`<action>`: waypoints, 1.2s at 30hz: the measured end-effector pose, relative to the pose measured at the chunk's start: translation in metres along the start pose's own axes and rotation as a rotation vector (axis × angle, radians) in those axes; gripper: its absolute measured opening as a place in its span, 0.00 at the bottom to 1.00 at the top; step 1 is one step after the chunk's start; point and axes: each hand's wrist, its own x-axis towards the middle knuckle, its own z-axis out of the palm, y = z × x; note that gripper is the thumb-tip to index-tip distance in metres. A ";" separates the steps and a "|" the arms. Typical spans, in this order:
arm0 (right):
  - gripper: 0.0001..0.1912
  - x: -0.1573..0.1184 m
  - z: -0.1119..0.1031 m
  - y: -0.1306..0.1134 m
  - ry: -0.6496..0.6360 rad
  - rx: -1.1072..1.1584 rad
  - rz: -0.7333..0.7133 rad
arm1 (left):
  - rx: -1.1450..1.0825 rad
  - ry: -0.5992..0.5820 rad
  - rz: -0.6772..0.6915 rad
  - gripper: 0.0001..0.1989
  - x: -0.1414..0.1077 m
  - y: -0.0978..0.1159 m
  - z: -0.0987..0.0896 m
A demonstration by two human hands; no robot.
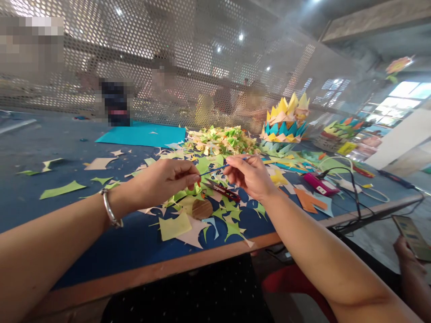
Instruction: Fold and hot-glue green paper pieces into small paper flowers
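Perforated metal screening [141, 31] rises behind a dark blue tabletop [63, 143] with a brown front edge, and bright windows [400, 103] show at the far right. Above the tabletop, near its middle, I hold a thin blue strip [214, 170] stretched between my two hands. My left grip [168, 177] pinches one end between thumb and fingers; my right grip [251, 177] pinches it toward the other end, fingers curled. A silver bangle [109, 208] circles my left wrist.

Just below the strip lies a red-handled cutting tool [227, 193] among green, cream and pale blue paper scraps [232, 229]. Nearer me are a round wooden disc [202, 209] and a pale yellow sheet [175, 227]. Beyond my hands sits a heap of folded paper pieces [220, 140], between a flat turquoise sheet [144, 133] and a tiered, pointed paper construction [286, 130]. To my right are orange paper [305, 200] and a magenta power socket [319, 185] with cables. At the right edge, another person's hand [406, 255] holds a phone [412, 235].
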 end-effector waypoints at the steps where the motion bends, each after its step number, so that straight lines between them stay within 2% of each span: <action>1: 0.21 0.000 0.000 0.001 -0.001 0.006 0.000 | -0.010 -0.012 0.007 0.18 0.000 0.000 0.000; 6: 0.21 0.000 -0.002 0.002 0.009 0.004 0.012 | -0.039 -0.027 0.015 0.18 -0.001 0.005 0.000; 12: 0.21 0.000 -0.002 -0.003 -0.021 0.012 0.017 | -0.236 0.011 -0.102 0.15 -0.001 0.010 -0.001; 18: 0.20 0.000 -0.002 -0.003 -0.038 0.040 -0.003 | -0.154 0.036 -0.100 0.16 0.001 0.010 0.000; 23: 0.19 0.000 -0.003 -0.005 -0.076 0.024 0.011 | -0.294 -0.013 -0.146 0.18 0.001 0.008 -0.002; 30: 0.19 -0.001 -0.004 -0.009 -0.128 -0.007 0.018 | -0.426 -0.092 -0.192 0.15 0.000 0.004 -0.007; 36: 0.19 -0.002 -0.004 -0.010 -0.119 -0.016 -0.001 | -0.423 -0.114 -0.176 0.13 0.002 0.003 -0.008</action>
